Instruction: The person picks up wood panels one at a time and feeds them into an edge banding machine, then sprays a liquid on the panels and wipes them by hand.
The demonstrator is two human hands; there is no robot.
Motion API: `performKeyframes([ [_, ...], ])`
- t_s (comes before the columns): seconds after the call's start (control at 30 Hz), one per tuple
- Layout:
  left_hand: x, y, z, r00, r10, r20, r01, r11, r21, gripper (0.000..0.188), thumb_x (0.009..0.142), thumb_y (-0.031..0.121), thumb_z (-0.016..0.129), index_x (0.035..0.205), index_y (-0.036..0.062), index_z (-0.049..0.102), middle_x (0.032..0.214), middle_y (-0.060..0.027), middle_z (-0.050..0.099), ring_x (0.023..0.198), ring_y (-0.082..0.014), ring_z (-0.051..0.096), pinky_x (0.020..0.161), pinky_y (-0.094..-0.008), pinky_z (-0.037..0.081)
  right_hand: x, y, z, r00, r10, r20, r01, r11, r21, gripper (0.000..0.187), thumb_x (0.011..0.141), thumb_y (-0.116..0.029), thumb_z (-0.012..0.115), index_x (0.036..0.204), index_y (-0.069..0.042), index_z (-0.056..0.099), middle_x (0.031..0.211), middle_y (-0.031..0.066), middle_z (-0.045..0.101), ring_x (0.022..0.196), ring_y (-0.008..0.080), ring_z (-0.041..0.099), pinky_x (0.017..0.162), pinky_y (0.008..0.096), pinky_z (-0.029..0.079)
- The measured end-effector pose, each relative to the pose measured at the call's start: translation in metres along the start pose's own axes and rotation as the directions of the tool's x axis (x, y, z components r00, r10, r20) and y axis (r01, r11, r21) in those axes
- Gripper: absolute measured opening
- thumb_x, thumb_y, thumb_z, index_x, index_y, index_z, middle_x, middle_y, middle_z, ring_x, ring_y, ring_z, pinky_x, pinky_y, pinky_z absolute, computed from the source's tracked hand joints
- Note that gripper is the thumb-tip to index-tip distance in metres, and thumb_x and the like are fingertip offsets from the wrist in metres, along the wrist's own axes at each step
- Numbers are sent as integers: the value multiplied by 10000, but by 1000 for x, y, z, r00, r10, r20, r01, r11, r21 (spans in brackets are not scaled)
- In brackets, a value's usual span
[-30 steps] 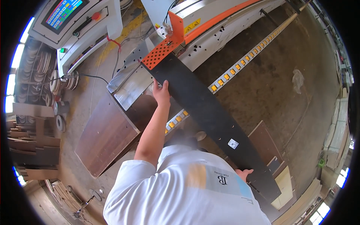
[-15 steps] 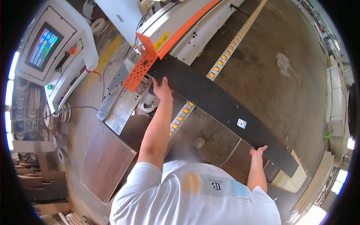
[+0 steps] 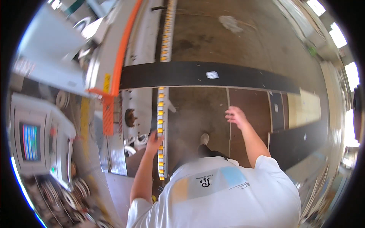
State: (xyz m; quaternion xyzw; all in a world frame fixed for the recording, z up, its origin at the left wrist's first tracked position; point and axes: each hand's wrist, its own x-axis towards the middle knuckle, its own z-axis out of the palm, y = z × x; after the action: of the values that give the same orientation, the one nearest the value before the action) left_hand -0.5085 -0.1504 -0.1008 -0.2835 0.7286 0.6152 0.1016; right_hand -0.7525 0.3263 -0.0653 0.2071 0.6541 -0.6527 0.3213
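A long dark panel (image 3: 163, 74) with a small white label (image 3: 212, 75) lies crosswise. Its left end sits at the orange-edged machine (image 3: 125, 45), over a rail of yellow rollers (image 3: 160, 121). Neither of my hands touches it. My left hand (image 3: 154, 142) hangs beside the roller rail, somewhat blurred, thumb apart from the fingers and nothing visible in it. Nearer to the panel, my right hand (image 3: 236, 116) is held out over the floor near stacked brown boards (image 3: 249, 114), its fingers loosely bent, apart and holding nothing.
At the left stands a control cabinet with a lit screen (image 3: 31, 141). An orange perforated plate (image 3: 108, 116) juts from the machine. To the right are a pale board (image 3: 310, 108) and another dark panel (image 3: 296, 142). Rolls of edging strip (image 3: 72, 199) fill the lower left.
Both hands have let go of the dark panel and drawn back from it. The panel has moved farther along the machine, away from me. My view has turned.
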Motion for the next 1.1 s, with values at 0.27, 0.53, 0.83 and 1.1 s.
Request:
performKeyframes([
  [0.27,-92,-51,-3,915,-401,55,398,868,-297,785,907,296,731,1579,165,347,1359,-70,562,1218,-250,553,1028,-462,457,-126,198,-39,960,268,-76,-278,940,-198,466,1029,-434,595,1319,-70,601,1232,106,704,1046,224,703,821,372,572],
  [0.53,-75,-46,5,818,-574,-42,552,803,-225,807,906,400,696,1597,198,330,1529,-100,479,1354,-343,483,1103,-544,394,-237,345,-108,772,429,-469,-264,887,378,571,965,-521,655,1321,-81,582,1176,97,711,983,229,693,829,411,568],
  [0.83,-80,-35,28,849,-524,69,522,809,-270,674,941,526,641,1485,157,496,1436,-68,559,1307,-327,523,1085,-519,421,-272,490,-223,94,13,-995,-92,996,5,537,936,-485,694,1188,-15,627,978,115,695,877,266,677,711,432,557],
  [1.1,-68,-59,15,925,-377,34,378,912,-160,670,984,510,624,1499,110,465,1414,-85,582,1232,-302,604,1004,-496,520,-276,518,-262,218,476,-852,193,835,515,659,961,-570,605,1237,29,625,1145,163,682,1027,293,650,856,465,541],
])
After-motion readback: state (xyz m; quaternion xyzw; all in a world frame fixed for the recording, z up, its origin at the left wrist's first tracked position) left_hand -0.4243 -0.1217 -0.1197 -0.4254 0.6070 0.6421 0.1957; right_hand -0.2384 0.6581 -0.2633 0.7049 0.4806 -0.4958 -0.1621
